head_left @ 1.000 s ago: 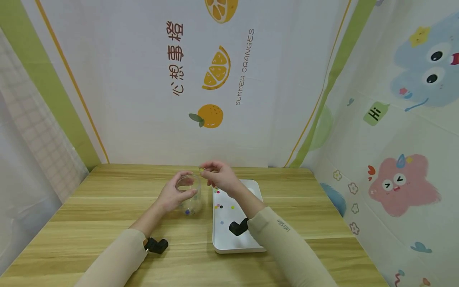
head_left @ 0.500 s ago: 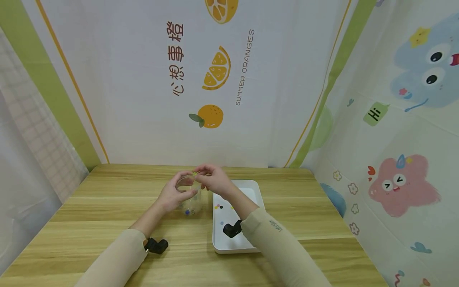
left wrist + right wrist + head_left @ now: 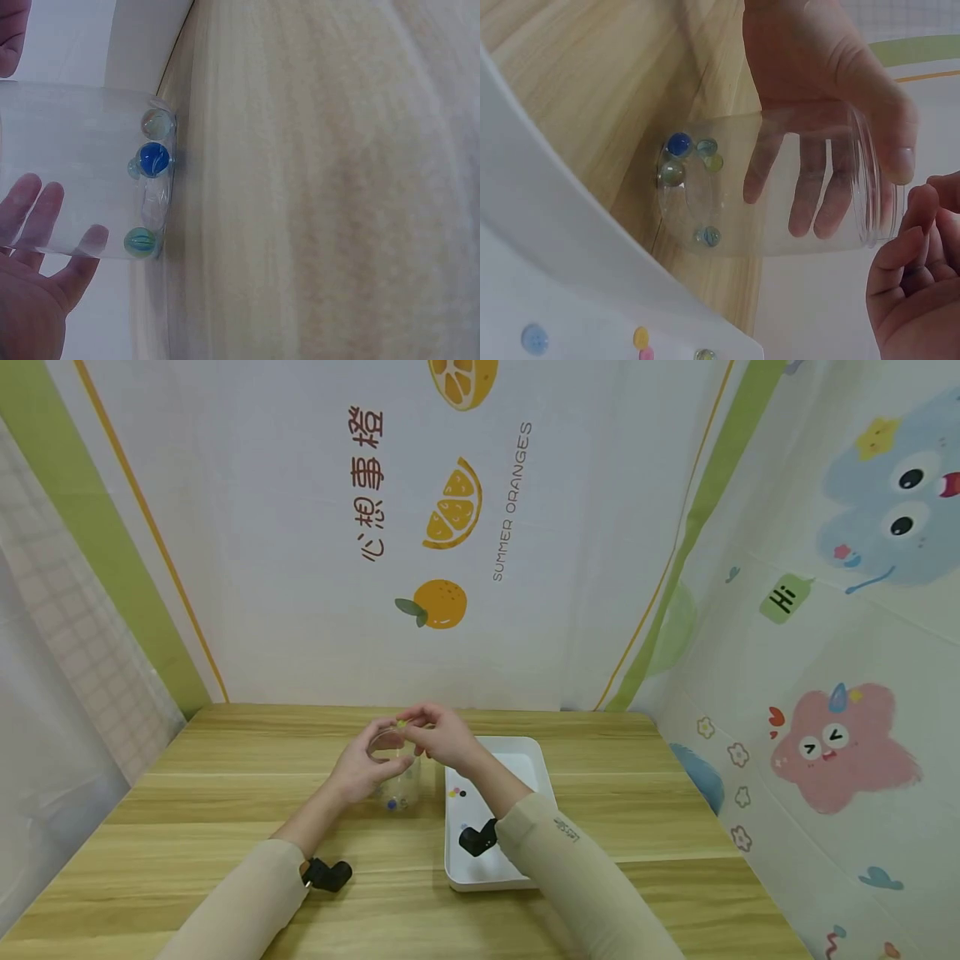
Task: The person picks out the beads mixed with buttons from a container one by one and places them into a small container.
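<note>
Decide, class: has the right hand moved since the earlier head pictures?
Yes: judged against the white tray, the right hand has moved left, toward the jar.

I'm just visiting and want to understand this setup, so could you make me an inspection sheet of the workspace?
Surface: wood-grain table.
Job's things: clear jar with marbles at its bottom; white tray bearing small coloured discs.
Clutter: nothing seen.
Hands: left hand holds the jar; right hand pinches something small and yellow-green at the jar's mouth; black gadget at each wrist.
Cables: nothing seen.
Surroundings: cloth printed with oranges behind; cartoon-print sheet at right.
</note>
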{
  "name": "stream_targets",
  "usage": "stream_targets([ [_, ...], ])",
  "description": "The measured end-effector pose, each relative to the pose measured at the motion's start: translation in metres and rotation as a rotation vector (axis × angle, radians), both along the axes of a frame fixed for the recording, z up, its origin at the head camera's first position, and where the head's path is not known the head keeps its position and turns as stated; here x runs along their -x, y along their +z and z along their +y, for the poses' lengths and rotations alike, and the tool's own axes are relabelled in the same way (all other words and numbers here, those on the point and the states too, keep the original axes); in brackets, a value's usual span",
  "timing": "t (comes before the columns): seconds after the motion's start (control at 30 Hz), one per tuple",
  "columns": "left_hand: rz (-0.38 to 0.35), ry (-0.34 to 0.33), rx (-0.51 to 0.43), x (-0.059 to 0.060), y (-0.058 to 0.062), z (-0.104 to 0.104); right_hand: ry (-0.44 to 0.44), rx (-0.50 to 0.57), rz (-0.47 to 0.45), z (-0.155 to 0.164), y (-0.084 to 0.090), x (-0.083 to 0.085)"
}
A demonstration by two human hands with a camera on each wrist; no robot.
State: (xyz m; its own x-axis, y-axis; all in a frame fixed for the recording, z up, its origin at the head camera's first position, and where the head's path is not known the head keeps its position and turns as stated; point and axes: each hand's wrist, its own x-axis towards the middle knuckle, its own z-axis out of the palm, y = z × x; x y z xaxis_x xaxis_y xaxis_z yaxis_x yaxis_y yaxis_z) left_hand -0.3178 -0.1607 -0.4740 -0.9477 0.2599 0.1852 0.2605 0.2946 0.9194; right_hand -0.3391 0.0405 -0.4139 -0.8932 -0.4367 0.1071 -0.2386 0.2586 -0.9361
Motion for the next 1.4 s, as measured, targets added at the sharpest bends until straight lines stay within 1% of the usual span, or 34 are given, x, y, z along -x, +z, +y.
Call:
stream_targets([
  [0.13, 0.005, -0.001, 0.009, 0.000, -0.001, 0.000, -0.004, -0.001, -0.002, -0.001, -0.001, 0.001],
  [0.3, 0.007, 0.001, -0.003, -0.001, -0.001, 0.000, -0.006, 0.003, -0.007, 0.001, 0.001, 0.000],
  [0.5, 0.008, -0.004, -0.015, 0.000, -0.001, 0.000, -0.018, 0.011, -0.024, 0.008, 0.000, 0.000],
  [0.87, 0.025, -0.002, -0.025, 0.000, -0.002, 0.000, -0.050, 0.056, -0.026, 0.034, -0.006, 0.008],
  [1.07, 0.034, -0.002, -0.015, 0.001, -0.002, -0.001, -0.055, 0.046, -0.034, 0.050, -0.012, 0.010],
  [1.4, 0.037, -0.002, -0.001, 0.001, -0.003, 0.000, -0.097, 0.007, -0.069, 0.076, -0.022, 0.012],
])
